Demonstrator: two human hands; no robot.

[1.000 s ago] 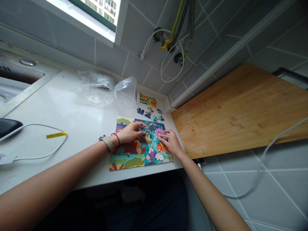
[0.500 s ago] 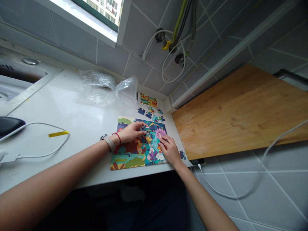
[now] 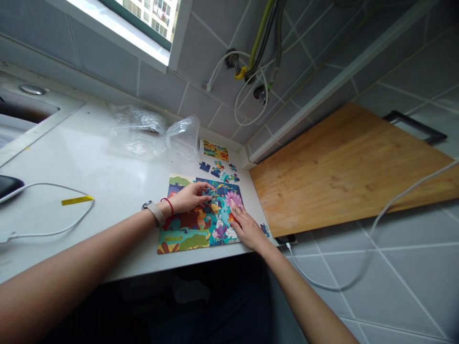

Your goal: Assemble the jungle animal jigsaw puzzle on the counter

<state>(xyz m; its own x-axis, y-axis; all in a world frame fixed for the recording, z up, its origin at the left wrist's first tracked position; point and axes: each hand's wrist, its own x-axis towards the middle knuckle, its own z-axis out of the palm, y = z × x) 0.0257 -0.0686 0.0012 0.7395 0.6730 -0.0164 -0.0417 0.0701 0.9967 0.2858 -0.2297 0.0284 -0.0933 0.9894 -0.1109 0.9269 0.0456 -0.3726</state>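
A colourful jigsaw puzzle [image 3: 186,236] lies near the front edge of the white counter [image 3: 107,181]. My left hand [image 3: 190,197] rests on the puzzle's upper middle, fingers pinched on a puzzle piece [image 3: 210,195]. My right hand [image 3: 244,227] lies flat on the puzzle's right side, fingers stretched out and pressing down. Several loose pieces [image 3: 218,170] sit just beyond the puzzle, and one more loose piece [image 3: 264,230] lies by my right hand at the counter's edge. A small reference picture [image 3: 214,150] leans at the wall.
Crumpled clear plastic bags [image 3: 150,131] lie behind the puzzle. A wooden board [image 3: 344,167] stands to the right. A white cable [image 3: 50,210] and a yellow strip [image 3: 76,200] lie at the left; a sink [image 3: 21,112] is far left. Hoses [image 3: 251,62] hang on the wall.
My right hand slid down and toward me along the puzzle's right side, uncovering a loose piece at the counter's edge. My left hand stayed on its piece. The view shifted slightly.
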